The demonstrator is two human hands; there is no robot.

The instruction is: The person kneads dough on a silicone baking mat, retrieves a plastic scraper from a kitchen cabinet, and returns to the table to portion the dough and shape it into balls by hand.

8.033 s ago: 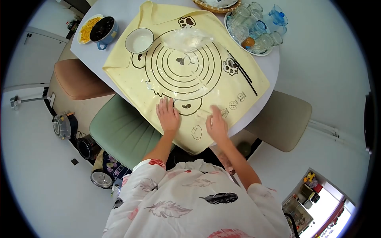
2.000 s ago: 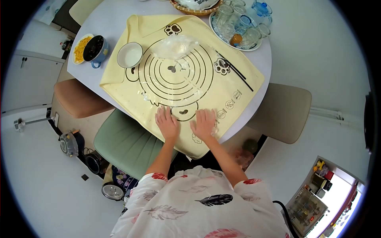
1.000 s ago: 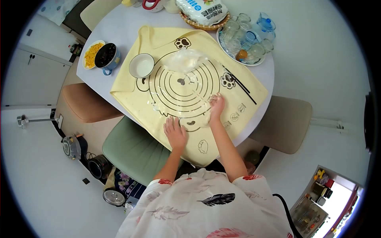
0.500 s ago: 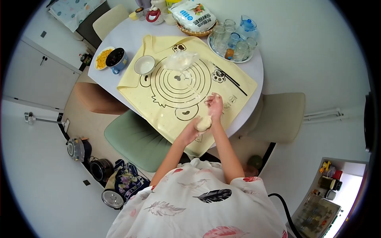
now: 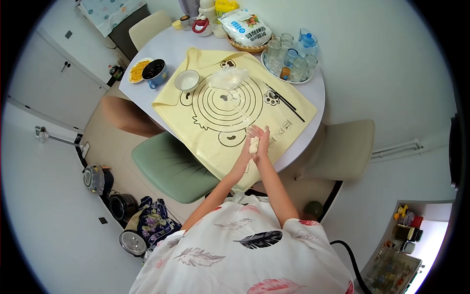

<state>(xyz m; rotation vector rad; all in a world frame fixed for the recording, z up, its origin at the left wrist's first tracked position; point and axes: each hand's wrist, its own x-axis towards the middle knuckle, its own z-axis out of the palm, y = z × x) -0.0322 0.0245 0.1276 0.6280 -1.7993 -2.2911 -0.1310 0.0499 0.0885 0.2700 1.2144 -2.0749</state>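
A pale lump of dough (image 5: 254,145) is pressed between my two palms, above the near part of the yellow kneading mat (image 5: 205,142). My left hand (image 5: 246,156) lies along its left side, fingers pointing away from me. From the right, my right hand (image 5: 263,143) bears against the same lump with its fingers stretched forward. Farther up the mat are a white bowl (image 5: 187,81) and a clear plastic bag (image 5: 228,78) with something whitish in it. Black chopsticks (image 5: 286,103) lie near the mat's right edge.
A tray of glasses (image 5: 293,78) and a basket (image 5: 249,48) bearing a white package (image 5: 245,27) stand at the back. At left are a blue pot (image 5: 155,73) with dark contents and a plate of yellow food (image 5: 139,71). A green chair (image 5: 171,169) adjoins the table.
My right hand has come down from beside the dough, and both palms now close on it. The dough looks narrower between them. The view has shifted slightly.
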